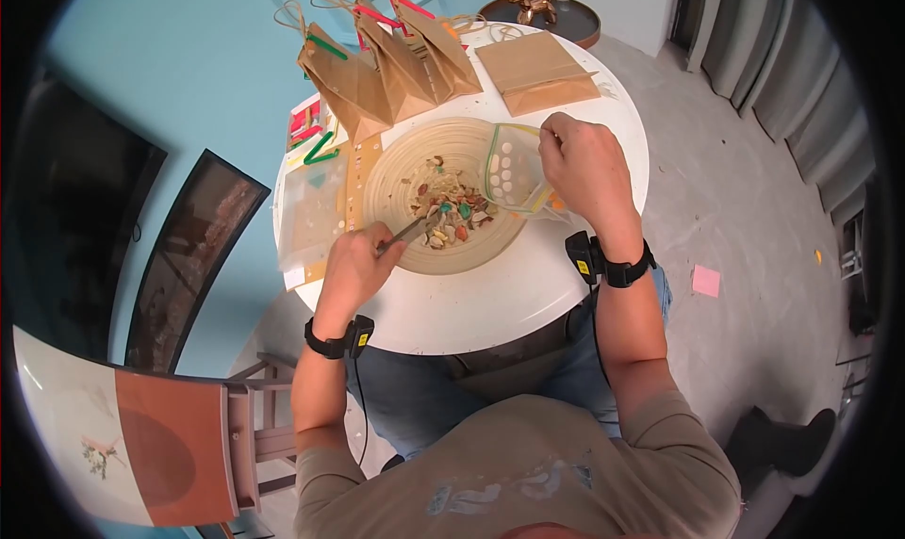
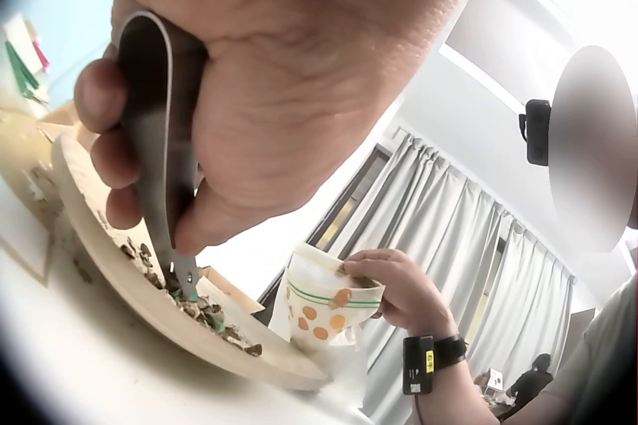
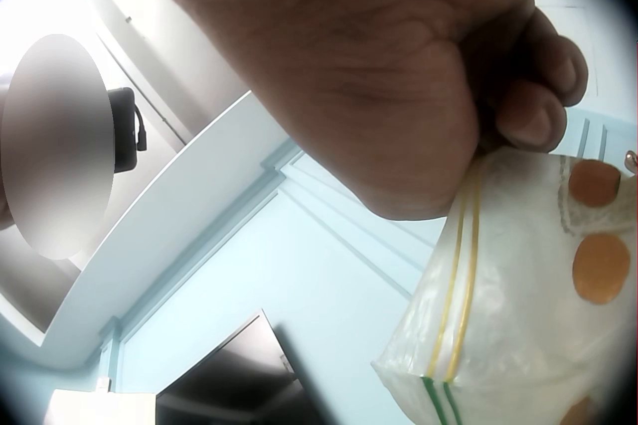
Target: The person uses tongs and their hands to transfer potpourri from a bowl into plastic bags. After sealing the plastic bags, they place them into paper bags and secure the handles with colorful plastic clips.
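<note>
My left hand (image 1: pixel 358 259) grips a pair of metal tongs (image 2: pixel 150 131) by its bent end. The tongs' tips reach down into a heap of small mixed pieces (image 1: pixel 454 209), brown, cream, green and red, like potpourri. These lie on a round pale wooden plate (image 1: pixel 388 176) with a raised rim. My right hand (image 1: pixel 592 173) pinches the edge of a clear zip bag (image 3: pixel 518 285) printed with dots. That bag is tilted, its green-lined mouth towards the heap, over the plate's right side. Inside the right hand's curl, part of the bag is hidden.
Three upright brown paper bags (image 1: pixel 410 58) with string handles stand at the table's back left. Another paper bag (image 1: pixel 537 73) lies flat at the back right. Clear plastic sheets (image 1: pixel 311 214) and green strips (image 1: pixel 322 150) lie left of the plate, on the round white table (image 1: pixel 443 318).
</note>
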### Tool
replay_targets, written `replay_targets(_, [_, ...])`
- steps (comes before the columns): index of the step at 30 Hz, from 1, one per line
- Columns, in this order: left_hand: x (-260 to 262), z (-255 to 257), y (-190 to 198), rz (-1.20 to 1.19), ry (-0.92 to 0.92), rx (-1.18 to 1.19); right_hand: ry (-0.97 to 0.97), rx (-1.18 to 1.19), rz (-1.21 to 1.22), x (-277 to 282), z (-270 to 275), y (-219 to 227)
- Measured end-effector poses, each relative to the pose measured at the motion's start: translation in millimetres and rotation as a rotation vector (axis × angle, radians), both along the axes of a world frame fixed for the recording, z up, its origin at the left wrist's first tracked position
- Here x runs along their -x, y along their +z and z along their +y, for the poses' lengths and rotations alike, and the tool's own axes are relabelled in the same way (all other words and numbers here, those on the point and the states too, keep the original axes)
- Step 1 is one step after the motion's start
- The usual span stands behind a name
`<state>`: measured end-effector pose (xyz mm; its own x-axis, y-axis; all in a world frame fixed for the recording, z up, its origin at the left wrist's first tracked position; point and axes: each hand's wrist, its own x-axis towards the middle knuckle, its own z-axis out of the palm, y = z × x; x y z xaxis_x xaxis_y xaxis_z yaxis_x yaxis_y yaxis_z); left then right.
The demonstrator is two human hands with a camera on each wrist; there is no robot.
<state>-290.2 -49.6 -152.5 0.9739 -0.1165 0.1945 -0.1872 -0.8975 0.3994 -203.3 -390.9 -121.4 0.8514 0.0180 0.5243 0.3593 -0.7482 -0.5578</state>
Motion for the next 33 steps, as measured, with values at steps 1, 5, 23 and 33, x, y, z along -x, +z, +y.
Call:
replay_targets(1, [-1, 1, 0, -0.010, 0.004, 0.005, 0.001, -0.003, 0.002, 0, 0, 0])
replay_targets(5, [-8, 3, 12, 0.015, 0.037, 0.047, 0.001, -0.007, 0.008, 1, 0, 0])
replay_targets(23, [-38, -84, 67, -0.083, -0.148, 0.118, 0.018, -0.001, -0.010, 0, 0, 0])
replay_targets(33, [-43, 7, 3, 0.077, 0.135, 0.057, 0.003, -0.009, -0.006, 0, -4, 0])
